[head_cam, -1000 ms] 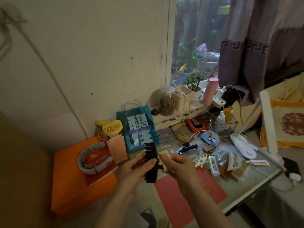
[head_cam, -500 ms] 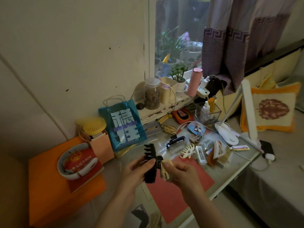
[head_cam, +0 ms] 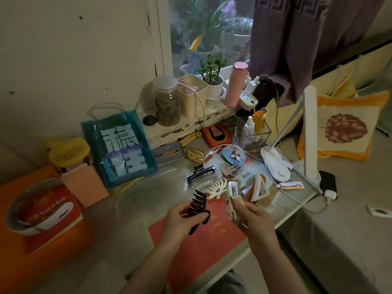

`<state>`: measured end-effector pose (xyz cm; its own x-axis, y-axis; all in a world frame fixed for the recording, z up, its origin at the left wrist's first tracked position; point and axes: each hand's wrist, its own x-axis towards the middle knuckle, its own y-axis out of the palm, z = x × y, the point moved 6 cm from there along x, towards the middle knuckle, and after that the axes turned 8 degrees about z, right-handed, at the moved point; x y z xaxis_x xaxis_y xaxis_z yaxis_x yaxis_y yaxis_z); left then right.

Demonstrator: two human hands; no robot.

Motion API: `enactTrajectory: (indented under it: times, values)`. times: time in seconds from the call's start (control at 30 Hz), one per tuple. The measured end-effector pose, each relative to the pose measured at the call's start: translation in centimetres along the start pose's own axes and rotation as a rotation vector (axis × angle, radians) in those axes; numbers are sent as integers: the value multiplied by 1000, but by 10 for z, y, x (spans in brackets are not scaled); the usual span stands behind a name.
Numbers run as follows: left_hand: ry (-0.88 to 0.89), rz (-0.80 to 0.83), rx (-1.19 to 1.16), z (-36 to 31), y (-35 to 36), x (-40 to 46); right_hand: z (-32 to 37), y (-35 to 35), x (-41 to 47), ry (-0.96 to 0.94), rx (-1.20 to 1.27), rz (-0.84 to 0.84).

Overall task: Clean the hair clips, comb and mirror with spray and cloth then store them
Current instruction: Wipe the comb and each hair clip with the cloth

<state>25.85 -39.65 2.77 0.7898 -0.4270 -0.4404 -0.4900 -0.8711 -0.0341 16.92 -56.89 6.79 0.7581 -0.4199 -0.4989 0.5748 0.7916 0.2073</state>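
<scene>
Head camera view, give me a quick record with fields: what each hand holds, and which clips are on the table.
left hand: grips black claw clip
right hand: pinches a small pale cloth, blurred
on table: white claw clip, dark blue clip
spray bottle: upright in clear container

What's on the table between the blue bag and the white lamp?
In the head view, between the blue bag and white lamp lie a metal tin, a dark hair clip and a round cartoon mirror.
</scene>
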Motion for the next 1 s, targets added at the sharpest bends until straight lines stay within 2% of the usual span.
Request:
enactTrajectory:
  times: [0.23, 0.4, 0.57, 1.0]
  values:
    - [-147, -98, 173, 26, 66, 72, 38, -63, 100, 105, -153, 113]
    - [-200, -170, 246, 37, 86, 100, 45, -88, 151, 165, -236, 174]
    - [-256, -155, 288, 81, 91, 119, 31, -90, 166, 250, -297, 275]
    - [-313, -137, 193, 98, 83, 116, 2, -99, 177, 356, -359, 293]
